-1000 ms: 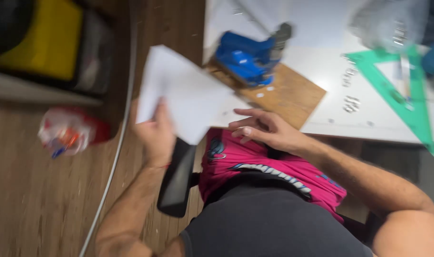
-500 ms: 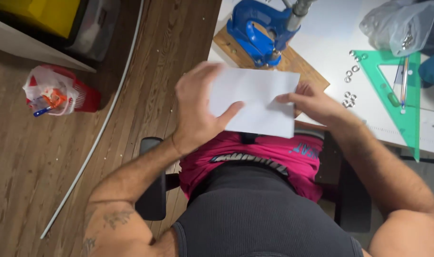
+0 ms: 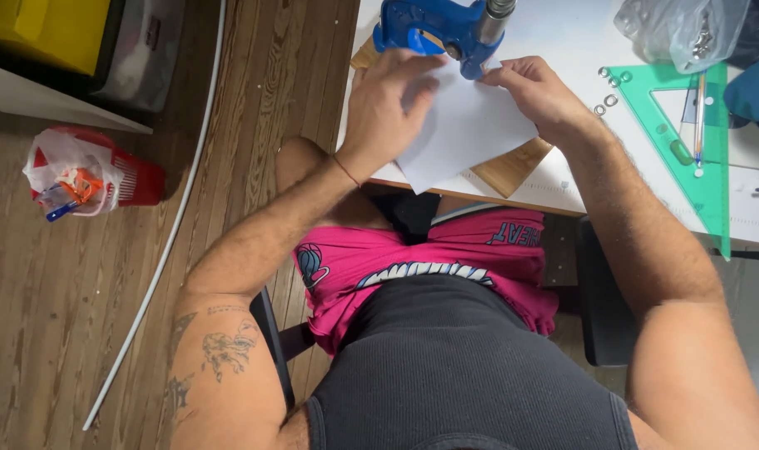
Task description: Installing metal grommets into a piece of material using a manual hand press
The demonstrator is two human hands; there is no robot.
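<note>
Item: white sheet of paper (image 3: 467,133), held flat on a wooden board (image 3: 513,167) at the near edge of a white table (image 3: 563,42). Its far edge is fed under the head of a blue hand press (image 3: 434,29).

Left hand (image 3: 388,104): laid on the sheet, fingers spread and pressing down. Right hand (image 3: 534,92): far right corner pinched between thumb and fingers.

Progress, as judged: sheet positioned at the press; no punched hole or set eyelet is visible; lever untouched.

Surface: green set square (image 3: 688,142), small metal rings (image 3: 609,87) and a clear plastic bag (image 3: 684,29) are laid to the right.

Room: wooden plank floor (image 3: 79,317), red bin with bag (image 3: 88,179), white cable (image 3: 167,242), yellow box (image 3: 50,29).
</note>
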